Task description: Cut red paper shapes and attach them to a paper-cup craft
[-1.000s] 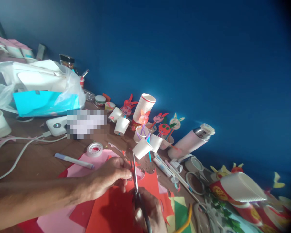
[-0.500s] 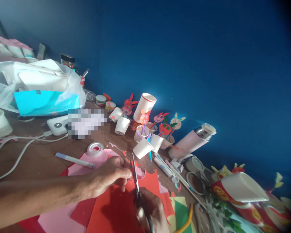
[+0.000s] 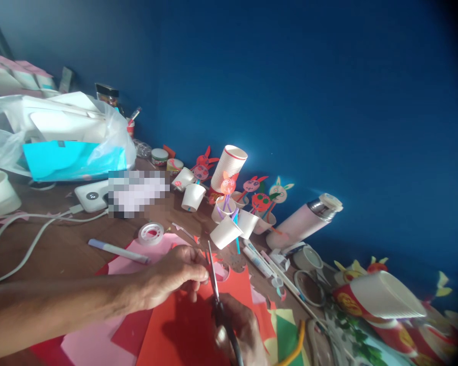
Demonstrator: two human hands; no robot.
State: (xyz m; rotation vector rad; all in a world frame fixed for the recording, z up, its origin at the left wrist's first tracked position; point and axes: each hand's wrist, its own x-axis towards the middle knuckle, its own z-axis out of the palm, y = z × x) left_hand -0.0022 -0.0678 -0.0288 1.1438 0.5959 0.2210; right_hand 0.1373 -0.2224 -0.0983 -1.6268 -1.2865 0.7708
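My right hand (image 3: 239,328) grips a pair of scissors (image 3: 214,279) by the dark handles, blades pointing up and away from me. Close beside the blades, my left hand (image 3: 181,272) is closed in a pinch, its thumb against the fingers. Whatever sits in that pinch is too small or hidden to make out. Beneath both hands lies red paper (image 3: 168,333), partly over pink paper (image 3: 87,343). A cut red edge with jagged scraps shows just behind the scissor tips.
White paper cups (image 3: 226,232) with paper animal faces on straws stand behind my hands. A tape roll (image 3: 151,234) and a marker (image 3: 118,251) lie to the left. Rightward are a thermos (image 3: 301,223), several pens (image 3: 257,262) and stacked cups (image 3: 385,295). A blue wall closes off the back.
Both hands and the scissors stay in nearly the same place. The whole view has shifted very slightly.
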